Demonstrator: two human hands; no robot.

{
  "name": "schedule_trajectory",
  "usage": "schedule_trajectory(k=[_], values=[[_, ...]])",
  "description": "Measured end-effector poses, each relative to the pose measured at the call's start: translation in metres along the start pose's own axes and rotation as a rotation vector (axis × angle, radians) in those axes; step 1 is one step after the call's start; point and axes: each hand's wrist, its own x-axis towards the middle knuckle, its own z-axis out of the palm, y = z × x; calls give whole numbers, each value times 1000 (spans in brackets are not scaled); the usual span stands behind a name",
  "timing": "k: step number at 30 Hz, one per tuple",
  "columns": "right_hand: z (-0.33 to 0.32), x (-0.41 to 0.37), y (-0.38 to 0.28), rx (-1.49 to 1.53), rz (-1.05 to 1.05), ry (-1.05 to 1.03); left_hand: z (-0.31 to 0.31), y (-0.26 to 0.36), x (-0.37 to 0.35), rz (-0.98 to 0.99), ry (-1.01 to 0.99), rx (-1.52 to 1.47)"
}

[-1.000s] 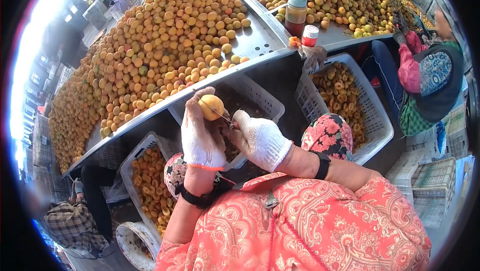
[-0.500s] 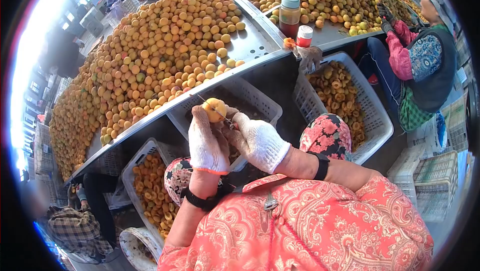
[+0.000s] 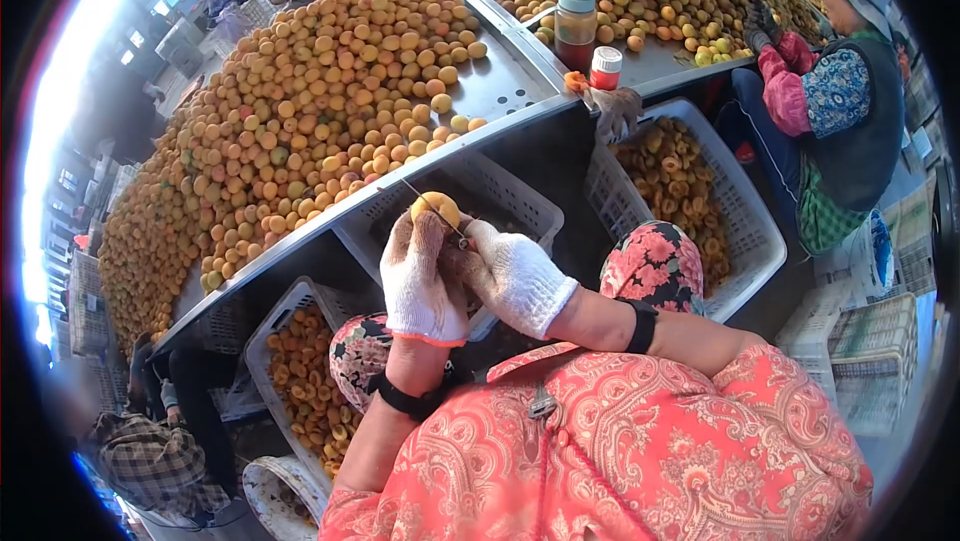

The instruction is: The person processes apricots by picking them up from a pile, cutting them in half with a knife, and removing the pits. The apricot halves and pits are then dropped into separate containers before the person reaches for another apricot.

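Both of my hands wear white knit gloves with brown-stained fingers. My left hand (image 3: 418, 283) is closed around a yellow-orange apricot (image 3: 436, 208), which shows above the fingertips. Just beside it, my right hand (image 3: 510, 276) pinches a thin-bladed knife (image 3: 411, 187). Its narrow blade lies across the apricot and its tip sticks out toward the upper left; the handle is mostly hidden in the glove. Below the hands stands a grey plastic crate (image 3: 515, 203) with dark contents that I cannot make out.
A heap of apricots (image 3: 330, 91) covers the metal table (image 3: 505, 71) ahead. Crates of split apricots (image 3: 745, 206) (image 3: 262, 366) stand on both sides. A bottle (image 3: 575, 26), a red jar (image 3: 606, 68) and a grey glove (image 3: 618, 111) sit at the table edge. Co-workers (image 3: 850, 121) sit nearby.
The apricot has turned slightly in my left hand and sits a little lower against the knife. Both hands have barely shifted. The co-worker at right has leaned toward the table.
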Motion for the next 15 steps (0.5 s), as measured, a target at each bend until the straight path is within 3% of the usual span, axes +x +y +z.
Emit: schedule_trajectory(k=[3, 5, 7, 8, 12, 15], values=[[-1, -1, 3, -47, 48, -22, -1, -4, 2, -7, 41, 19], [3, 1, 8, -62, -28, 26, -3, -2, 3, 5, 47, 40], [-1, 3, 4, -18, -11, 8, -2, 3, 5, 116, 12, 369], [-2, 3, 1, 28, 10, -15, -2, 3, 6, 116, 13, 370], [-2, 4, 1, -65, 38, -53, -2, 1, 12, 153, -41, 296], [7, 2, 9, -118, -11, 67, 10, -8, 13, -61, 226, -27]])
